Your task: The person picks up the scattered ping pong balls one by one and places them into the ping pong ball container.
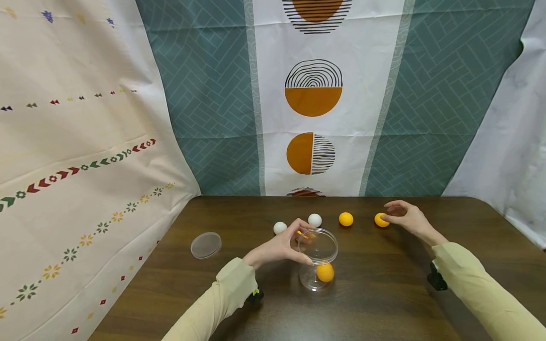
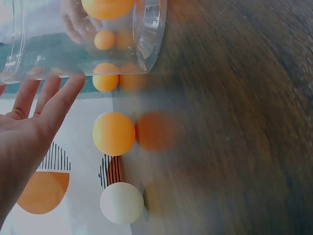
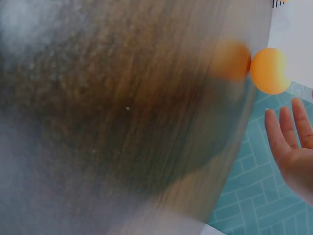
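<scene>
The clear jar (image 1: pixel 315 259) stood upright on the dark brown surface (image 1: pixel 384 293), in front of the person, with one orange ball (image 1: pixel 325 273) inside it near the base. The left hand (image 1: pixel 285 246) was grasping the jar from its left side, the thumb on the near side and the fingers reaching round the far wall, toward the rim. The right hand (image 1: pixel 410 220) was well apart from the jar, over to the right, and was released, its fingers loosely extended beside the rightmost ball (image 1: pixel 378 221), an orange one resting on the surface near the back edge. The thumb overlapped that ball in the head view, though whether it actually touched was hard to judge.

The middle ball (image 1: pixel 346 219), also orange, lay to the left of the rightmost one. Another orange one, the partly hidden ball (image 2: pixel 114 133), sat just beyond the jar, behind the left hand's fingers in the head view. One white ball (image 1: pixel 280 228) lay beyond the left hand, and a second white ball (image 1: pixel 314 220) lay behind the jar. A flat clear disc (image 1: pixel 206 245) rested on the surface, off to the left.
</scene>
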`<state>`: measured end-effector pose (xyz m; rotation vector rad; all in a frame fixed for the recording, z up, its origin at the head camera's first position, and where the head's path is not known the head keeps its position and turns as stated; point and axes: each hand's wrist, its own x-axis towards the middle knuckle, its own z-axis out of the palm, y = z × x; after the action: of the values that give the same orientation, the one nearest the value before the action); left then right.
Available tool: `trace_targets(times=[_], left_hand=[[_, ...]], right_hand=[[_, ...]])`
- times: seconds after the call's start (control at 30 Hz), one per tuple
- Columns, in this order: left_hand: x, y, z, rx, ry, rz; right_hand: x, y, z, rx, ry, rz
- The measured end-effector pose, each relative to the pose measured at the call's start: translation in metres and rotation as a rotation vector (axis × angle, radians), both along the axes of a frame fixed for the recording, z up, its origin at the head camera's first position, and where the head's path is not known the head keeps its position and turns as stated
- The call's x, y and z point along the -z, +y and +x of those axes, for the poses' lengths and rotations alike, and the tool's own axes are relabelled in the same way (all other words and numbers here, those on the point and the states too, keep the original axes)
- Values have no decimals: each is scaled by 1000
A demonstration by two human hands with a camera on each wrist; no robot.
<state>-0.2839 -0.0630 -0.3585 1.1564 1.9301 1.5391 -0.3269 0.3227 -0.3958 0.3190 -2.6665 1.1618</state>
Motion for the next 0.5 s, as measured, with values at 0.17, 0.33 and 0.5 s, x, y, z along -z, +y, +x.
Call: trace_targets(times=[0.17,0.33,0.5], left_hand=[[0,0,0,0,-2,-8],[1,0,-2,9,3,-4],[1,0,-2,15,-4,0]], right_hand=[[3,0,-1,-15,-5,8],[4,-1,-2,-14,-14,7],[6,-2,-3,-16,-19,8]])
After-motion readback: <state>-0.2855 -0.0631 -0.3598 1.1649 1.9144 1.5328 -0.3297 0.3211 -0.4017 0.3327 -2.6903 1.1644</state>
